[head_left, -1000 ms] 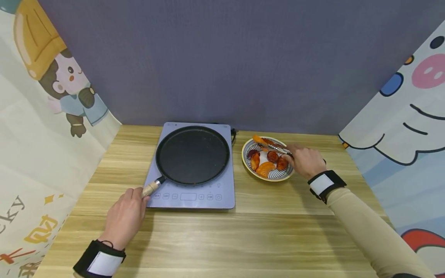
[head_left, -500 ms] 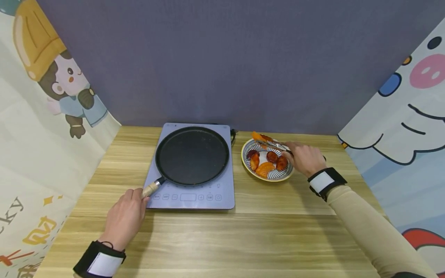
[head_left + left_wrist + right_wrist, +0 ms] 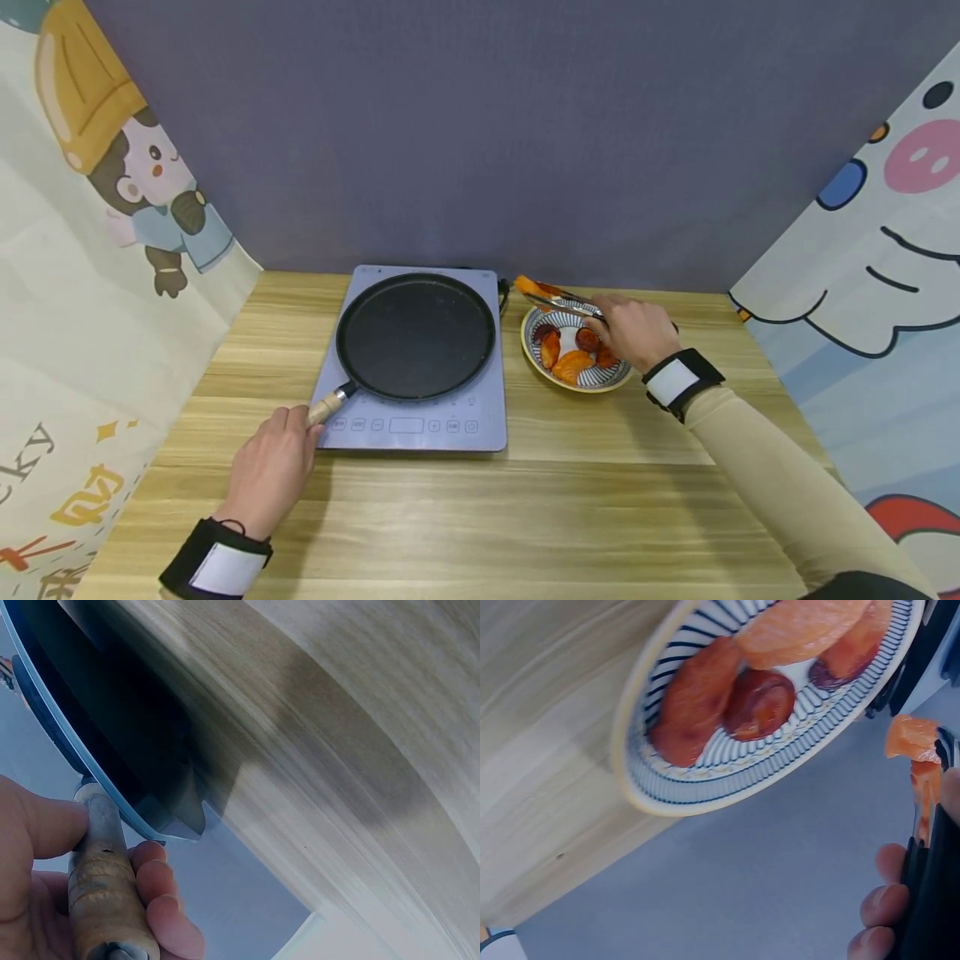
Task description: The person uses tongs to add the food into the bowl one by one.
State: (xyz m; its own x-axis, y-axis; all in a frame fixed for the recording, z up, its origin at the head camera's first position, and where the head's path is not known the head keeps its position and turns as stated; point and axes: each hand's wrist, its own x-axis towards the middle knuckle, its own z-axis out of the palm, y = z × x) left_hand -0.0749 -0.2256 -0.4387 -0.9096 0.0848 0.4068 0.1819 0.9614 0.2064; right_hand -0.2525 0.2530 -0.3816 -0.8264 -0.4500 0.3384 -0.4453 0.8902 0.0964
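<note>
Right hand (image 3: pixel 637 333) gripping tongs (image 3: pixel 939 892), orange and red pieces (image 3: pixel 572 367) in patterned bowl (image 3: pixel 594 377) — left hand (image 3: pixel 272 467) gripping pan handle (image 3: pixel 326 407)

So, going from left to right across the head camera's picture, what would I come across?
Cartoon figure in a yellow hat, left hand, black pan, patterned bowl, right hand, pink snout print.

head: high, forward-down over table (image 3: pixel 525 517) | left wrist: close, handle (image 3: pixel 109 892) | right wrist: close, bowl (image 3: pixel 727 784) | head shares both
</note>
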